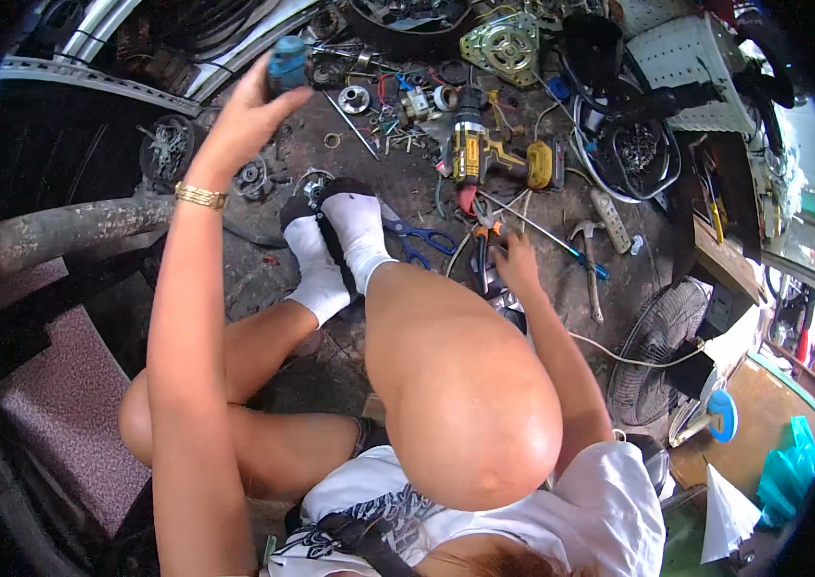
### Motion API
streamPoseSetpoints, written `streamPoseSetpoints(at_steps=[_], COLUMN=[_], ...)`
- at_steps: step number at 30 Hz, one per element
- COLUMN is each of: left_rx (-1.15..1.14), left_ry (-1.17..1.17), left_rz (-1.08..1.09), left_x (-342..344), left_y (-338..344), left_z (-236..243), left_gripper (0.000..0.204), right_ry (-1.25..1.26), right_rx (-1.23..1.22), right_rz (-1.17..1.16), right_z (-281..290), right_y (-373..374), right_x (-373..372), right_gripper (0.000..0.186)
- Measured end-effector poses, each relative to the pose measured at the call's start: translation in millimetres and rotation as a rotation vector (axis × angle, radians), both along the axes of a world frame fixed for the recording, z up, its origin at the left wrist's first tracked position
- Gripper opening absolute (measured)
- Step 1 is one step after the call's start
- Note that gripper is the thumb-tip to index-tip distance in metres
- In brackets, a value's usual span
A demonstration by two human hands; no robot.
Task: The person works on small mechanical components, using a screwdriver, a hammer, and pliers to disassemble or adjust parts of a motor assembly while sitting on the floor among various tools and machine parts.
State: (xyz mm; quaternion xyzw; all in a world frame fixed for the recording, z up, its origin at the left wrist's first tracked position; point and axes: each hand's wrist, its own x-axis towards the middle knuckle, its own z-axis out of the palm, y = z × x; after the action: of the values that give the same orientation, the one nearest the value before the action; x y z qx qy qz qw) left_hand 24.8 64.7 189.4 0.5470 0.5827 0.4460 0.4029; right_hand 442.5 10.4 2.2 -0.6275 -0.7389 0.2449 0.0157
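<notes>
My left hand point(252, 120) is raised at the upper left, closed round a short blue cylindrical object point(288, 63); its exact kind does not show. Low on the right, past my raised knee, my right hand point(518, 266) reaches to the ground with thumb and fingers apart. Its fingertips are beside pliers with orange-and-black handles point(487, 231); whether they touch cannot be told. Left of the pliers lie blue-handled scissors point(419, 238), close to my socked feet point(352, 216). Beyond them sits a yellow-and-black cordless drill point(484, 154).
A hammer point(590, 269), a power strip point(609, 219) and a long screwdriver point(561, 245) lie on the right. Loose screws and metal parts point(393, 130) cover the ground ahead. A fan point(657, 351) stands at the right, a thick pipe point(71, 238) at the left.
</notes>
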Motion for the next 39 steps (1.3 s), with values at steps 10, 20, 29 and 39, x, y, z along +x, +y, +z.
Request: streamPoseSetpoints(at_steps=[10, 20, 29, 39], left_rx=[0.010, 0.122, 0.045, -0.058], left_ry=[-0.021, 0.353, 0.325, 0.196], left_rz=[0.150, 0.113, 0.364, 0.423], left_x=[-20, 110, 111, 91], left_y=[-8, -26, -41, -41], left_z=[-2, -53, -72, -79], left_gripper=[0.042, 0.036, 0.030, 0.035], right_ry=[-0.754, -0.014, 0.285, 0.417], right_rx=[0.421, -0.098, -0.003, -0.053], right_rz=[-0.278, -0.458, -0.407, -0.275], right_z=[-36, -46, 39, 68], right_y=[-16, 61, 42, 22], right_x=[96, 187, 53, -29], right_gripper=[0.067, 0.052, 0.051, 0.050])
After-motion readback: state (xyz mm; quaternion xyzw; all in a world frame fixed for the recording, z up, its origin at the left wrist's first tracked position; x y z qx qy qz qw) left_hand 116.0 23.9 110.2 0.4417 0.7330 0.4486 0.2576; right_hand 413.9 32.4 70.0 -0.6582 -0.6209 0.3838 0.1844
